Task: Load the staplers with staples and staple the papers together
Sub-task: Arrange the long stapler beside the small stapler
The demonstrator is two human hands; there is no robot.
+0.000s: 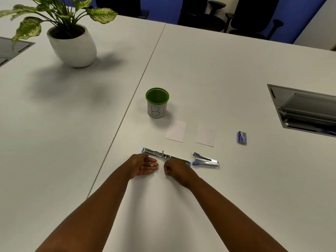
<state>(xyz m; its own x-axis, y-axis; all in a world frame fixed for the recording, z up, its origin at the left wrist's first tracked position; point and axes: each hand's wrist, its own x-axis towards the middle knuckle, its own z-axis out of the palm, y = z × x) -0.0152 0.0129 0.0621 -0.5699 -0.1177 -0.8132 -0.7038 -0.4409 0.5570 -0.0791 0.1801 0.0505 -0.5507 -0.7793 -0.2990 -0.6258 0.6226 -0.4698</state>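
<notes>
A light-blue stapler (160,155) lies unfolded flat on the white table (227,79), its metal channel facing up. My left hand (143,164) lies palm up just in front of it, fingers straight, with a small strip of staples (151,165) resting on the fingers. My right hand (175,169) is beside it, fingers curled, covering the stapler's right part; what it pinches cannot be made out. A second, purple-blue stapler (205,159) lies open to the right. Two small paper pieces (176,131) (205,135) lie behind the staplers. A blue staple box (242,137) stands further right.
A green cup (157,102) marked "B1" stands behind the papers. A potted plant (72,42) sits at the far left. A metal cable hatch (305,110) is set in the table at the right. Dark office chairs (236,15) line the far edge.
</notes>
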